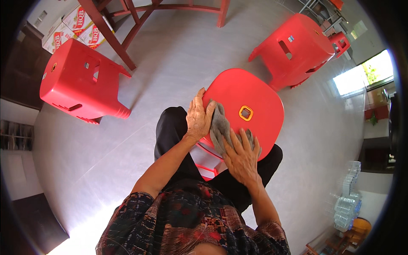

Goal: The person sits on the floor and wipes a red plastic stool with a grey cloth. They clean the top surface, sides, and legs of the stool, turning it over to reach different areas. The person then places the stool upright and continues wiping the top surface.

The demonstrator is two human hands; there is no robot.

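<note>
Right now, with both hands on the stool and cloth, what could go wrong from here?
1. The stool seems steadied only by the left hand on its edge; pressing with the right hand could tip or slide it on the smooth tiled floor.
2. The grey cloth hangs over the seat edge and might slip off.
3. Fingers could catch in the square seat hole.

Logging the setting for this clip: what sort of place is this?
Probably a small eatery or shop, though a home is possible. Several red plastic stools stand on a pale tiled floor, stacked cardboard cartons sit beside a red-framed table, and packs of clear bottles line a wall.
</note>
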